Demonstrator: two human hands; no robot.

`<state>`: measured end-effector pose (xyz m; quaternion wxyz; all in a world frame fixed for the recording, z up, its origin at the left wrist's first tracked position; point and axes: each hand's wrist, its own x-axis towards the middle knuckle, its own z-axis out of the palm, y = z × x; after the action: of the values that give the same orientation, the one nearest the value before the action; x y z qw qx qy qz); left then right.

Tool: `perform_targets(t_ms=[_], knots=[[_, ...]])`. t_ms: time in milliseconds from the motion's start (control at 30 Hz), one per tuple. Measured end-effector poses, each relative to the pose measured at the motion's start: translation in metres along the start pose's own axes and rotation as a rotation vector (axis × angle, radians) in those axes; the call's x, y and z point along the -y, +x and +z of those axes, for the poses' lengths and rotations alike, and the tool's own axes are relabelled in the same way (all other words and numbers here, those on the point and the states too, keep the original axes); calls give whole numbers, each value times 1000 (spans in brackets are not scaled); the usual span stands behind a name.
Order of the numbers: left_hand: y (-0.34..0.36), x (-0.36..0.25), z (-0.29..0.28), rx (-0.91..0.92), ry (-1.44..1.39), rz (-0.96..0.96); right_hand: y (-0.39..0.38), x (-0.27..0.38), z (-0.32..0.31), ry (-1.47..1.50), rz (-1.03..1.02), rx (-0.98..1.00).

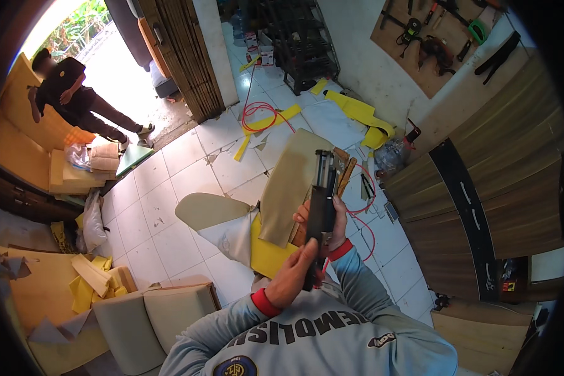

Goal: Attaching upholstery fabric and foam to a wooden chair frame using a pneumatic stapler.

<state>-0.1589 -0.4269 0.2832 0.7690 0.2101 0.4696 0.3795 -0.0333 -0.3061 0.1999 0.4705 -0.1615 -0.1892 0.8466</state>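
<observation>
Both my hands are closed on a long black and silver tool, which looks like a staple gun (320, 216), held up in front of my chest. My right hand (338, 224) wraps its middle from behind, with fingertips showing on its left side. Around the lower end my left hand (289, 274) is closed, thumb along the black body. A bare metal rail shows at the upper end. Beneath the tool lies a beige-covered panel (287, 182) with a wooden edge, beside yellow foam (266, 250) and a beige rounded piece (212, 210).
A red hose (366, 241) loops over the tiled floor. Yellow strips (360, 113) lie farther off. Cushions (178, 313) are at the lower left, a wooden cabinet (501, 182) at the right. Another person (75, 94) stands by the doorway; tools hang on a board (413, 69).
</observation>
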Motion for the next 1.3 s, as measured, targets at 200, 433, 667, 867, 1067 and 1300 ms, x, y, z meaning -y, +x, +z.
perform_targets(t_ms=[200, 433, 667, 867, 1067, 1300], knots=[[11, 8, -40, -245, -306, 335, -24, -40, -7, -351, 114, -29], [23, 26, -77, -224, -366, 169, -31, -62, -13, -436, 146, -289], [69, 56, -65, -252, -188, 57, -37, -39, -38, -392, 227, -250], [123, 73, -76, -339, -394, -120, -9, -34, -80, -355, 311, -355], [177, 68, -72, -327, -770, 66, 23, -19, -122, -413, 422, -589], [206, 51, -77, -858, -402, 651, 72, -9, -134, -264, 360, -497]])
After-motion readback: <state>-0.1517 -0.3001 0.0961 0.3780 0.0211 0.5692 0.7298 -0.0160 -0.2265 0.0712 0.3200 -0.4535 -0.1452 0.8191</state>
